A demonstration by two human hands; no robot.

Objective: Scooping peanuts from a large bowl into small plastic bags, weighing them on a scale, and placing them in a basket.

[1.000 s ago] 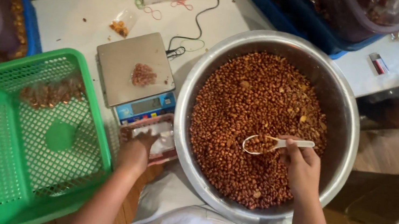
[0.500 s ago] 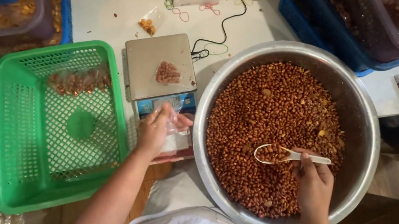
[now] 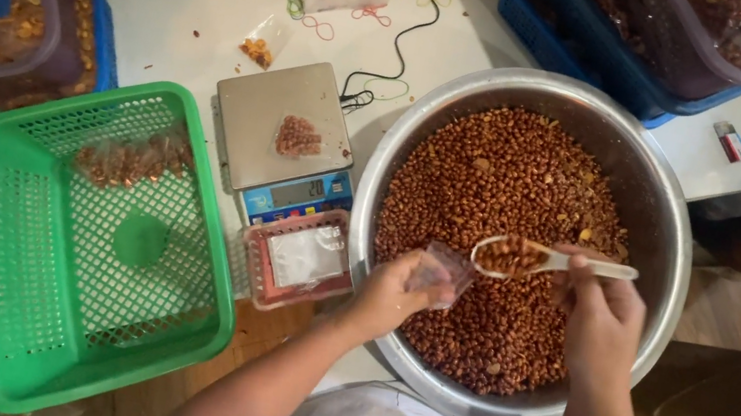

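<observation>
Since the earlier view, left hand (image 3: pixel 392 288) has left the scale (image 3: pixel 285 144) and carries a small clear bag (image 3: pixel 443 270) over the steel bowl (image 3: pixel 661 290), at about nine o'clock from the loaded white spoon (image 3: pixel 524 258). Right hand (image 3: pixel 602 325) is closed around the spoon handle; left fingers pinch the bag. Good practice, arguably: hold the mouth wide beneath the spoon, tip slowly.

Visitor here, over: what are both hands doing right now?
Left hand holds small clear bag over steel bowl. Right hand holds white spoon loaded with peanuts, beside bag mouth. Nothing between spoon and bag.
</observation>
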